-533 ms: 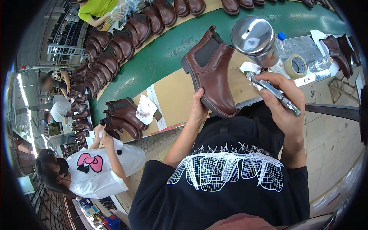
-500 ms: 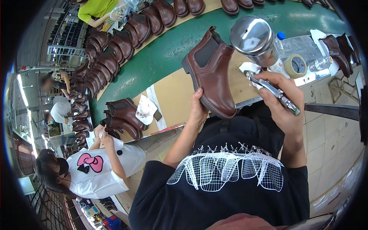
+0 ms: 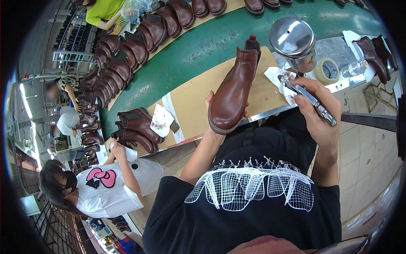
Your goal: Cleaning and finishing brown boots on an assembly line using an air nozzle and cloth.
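Observation:
A brown leather ankle boot [image 3: 232, 93] is held up in front of me, its toe toward me and its shaft pointing away. My left hand [image 3: 214, 137] is closed round its underside; thumb and fingertips show at either side, while the boot hides the palm. My right hand [image 3: 321, 114] grips a metal spray gun [image 3: 312, 103], whose large shiny metal cup [image 3: 292, 38] rises above it. The gun's front end is to the right of the boot, apart from it. Below the boot lies a brown cardboard sheet [image 3: 190, 101], with a stained white paper [image 3: 277, 78] near the gun.
A tape roll [image 3: 327, 71] and a clear plastic bottle [image 3: 354, 69] lie at the right. Rows of brown boots [image 3: 114, 72] line the green table [image 3: 169, 70]. At left, a co-worker in a white shirt [image 3: 114, 188] works beside more boots [image 3: 137, 129] and another stained cloth [image 3: 162, 120].
My left hand has turned the boot from its side view so that its toe faces me. The spray gun and my right hand have shifted slightly right.

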The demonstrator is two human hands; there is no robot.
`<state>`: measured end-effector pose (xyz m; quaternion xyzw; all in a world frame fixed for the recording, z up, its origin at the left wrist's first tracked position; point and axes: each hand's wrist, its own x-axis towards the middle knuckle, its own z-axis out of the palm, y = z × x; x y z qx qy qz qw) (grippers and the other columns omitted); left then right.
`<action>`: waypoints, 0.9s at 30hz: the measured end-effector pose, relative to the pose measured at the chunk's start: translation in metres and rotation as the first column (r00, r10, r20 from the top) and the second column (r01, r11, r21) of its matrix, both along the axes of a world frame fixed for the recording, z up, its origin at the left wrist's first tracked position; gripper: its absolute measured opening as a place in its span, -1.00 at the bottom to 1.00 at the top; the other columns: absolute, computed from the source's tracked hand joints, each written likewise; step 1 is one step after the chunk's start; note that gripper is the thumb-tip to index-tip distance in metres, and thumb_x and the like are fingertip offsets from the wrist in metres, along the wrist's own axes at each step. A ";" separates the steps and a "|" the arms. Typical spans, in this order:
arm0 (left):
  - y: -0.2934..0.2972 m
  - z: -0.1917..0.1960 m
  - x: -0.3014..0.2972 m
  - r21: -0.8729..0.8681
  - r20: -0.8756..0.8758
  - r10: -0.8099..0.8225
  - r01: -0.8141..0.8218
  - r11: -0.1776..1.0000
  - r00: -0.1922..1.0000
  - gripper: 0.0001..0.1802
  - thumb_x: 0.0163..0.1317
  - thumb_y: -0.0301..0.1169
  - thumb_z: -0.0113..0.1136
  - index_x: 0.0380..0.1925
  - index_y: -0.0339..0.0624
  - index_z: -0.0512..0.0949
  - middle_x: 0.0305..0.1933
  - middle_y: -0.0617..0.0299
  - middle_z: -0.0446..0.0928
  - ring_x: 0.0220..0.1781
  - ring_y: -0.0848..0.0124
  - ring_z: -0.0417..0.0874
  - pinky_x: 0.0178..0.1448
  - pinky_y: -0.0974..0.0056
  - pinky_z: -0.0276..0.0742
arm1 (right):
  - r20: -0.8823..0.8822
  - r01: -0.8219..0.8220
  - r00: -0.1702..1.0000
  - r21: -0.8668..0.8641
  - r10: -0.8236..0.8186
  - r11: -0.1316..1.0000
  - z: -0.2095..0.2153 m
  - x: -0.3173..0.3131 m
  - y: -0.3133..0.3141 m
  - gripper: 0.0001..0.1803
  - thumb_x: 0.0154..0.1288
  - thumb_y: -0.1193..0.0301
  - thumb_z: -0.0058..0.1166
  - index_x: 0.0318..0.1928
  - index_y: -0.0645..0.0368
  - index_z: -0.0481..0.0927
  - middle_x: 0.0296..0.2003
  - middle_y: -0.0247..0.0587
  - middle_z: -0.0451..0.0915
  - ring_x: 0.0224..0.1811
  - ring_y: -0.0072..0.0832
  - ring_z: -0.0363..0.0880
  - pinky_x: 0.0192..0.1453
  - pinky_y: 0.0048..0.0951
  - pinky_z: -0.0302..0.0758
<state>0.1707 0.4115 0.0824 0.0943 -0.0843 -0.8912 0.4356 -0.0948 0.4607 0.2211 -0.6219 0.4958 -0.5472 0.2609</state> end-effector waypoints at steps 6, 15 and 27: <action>0.000 -0.009 0.010 0.010 -0.072 -0.159 0.160 0.987 0.985 -0.23 0.40 0.11 -0.05 0.38 -0.27 0.20 0.14 -0.35 0.40 -0.06 -0.20 0.64 -0.25 0.06 0.76 | -0.036 -0.067 0.997 0.022 0.067 0.998 0.010 0.006 -0.001 -0.77 0.17 0.47 0.33 -0.15 0.26 0.67 -0.31 -0.19 0.69 -0.34 -0.49 0.63 -0.20 -0.52 0.42; -0.005 -0.014 0.007 0.179 -0.202 -0.166 0.203 0.963 0.965 -0.22 0.38 0.19 -0.04 0.34 -0.22 0.27 0.05 -0.33 0.45 -0.18 -0.14 0.68 -0.31 0.12 0.74 | -0.140 -0.088 0.985 0.106 0.102 0.990 0.005 0.006 0.008 -0.76 0.14 0.44 0.36 -0.15 0.17 0.68 -0.36 -0.29 0.69 -0.37 -0.53 0.64 -0.20 -0.51 0.32; -0.056 -0.015 -0.009 0.196 -0.223 -0.182 0.227 0.954 0.958 -0.12 0.32 0.17 0.01 0.41 -0.27 0.19 0.27 -0.35 0.37 0.09 -0.29 0.59 -0.05 -0.23 0.70 | 0.161 -0.140 0.983 0.344 0.089 0.929 -0.021 -0.020 -0.014 -0.75 0.20 0.54 0.21 -0.08 0.24 0.68 -0.35 -0.28 0.66 -0.34 -0.59 0.51 -0.19 -0.55 0.43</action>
